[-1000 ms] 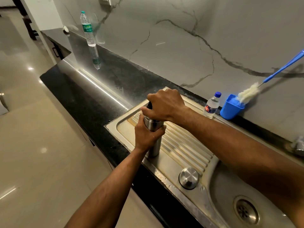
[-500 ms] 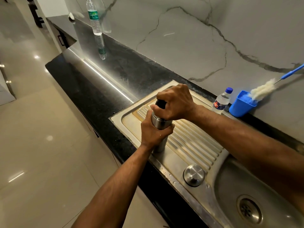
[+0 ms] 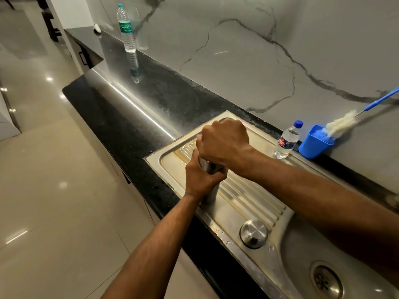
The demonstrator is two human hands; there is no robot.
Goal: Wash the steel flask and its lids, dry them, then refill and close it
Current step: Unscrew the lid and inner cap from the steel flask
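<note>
Both hands on the steel flask [image 3: 210, 169], standing upright on the sink's ribbed drainboard [image 3: 248, 190].

Left hand [image 3: 199, 178] has its grip wrapped round the body, right hand [image 3: 224, 141] is clamped over the top, so the cap underneath is totally hidden. A loose steel lid [image 3: 253, 233] sits near the basin. Tall bottle [image 3: 127, 29] on the worktop has a green label, looks like "Signature" but blurry; small bottle [image 3: 288, 139] label is unreadable.

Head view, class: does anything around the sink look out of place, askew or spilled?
Only one thing: the bottle brush leans steeply out of the blue cup, handle against the wall. The steel flask stands upright on the drainboard in both hands, and its steel lid sits flat nearby. No spill shows.
</note>
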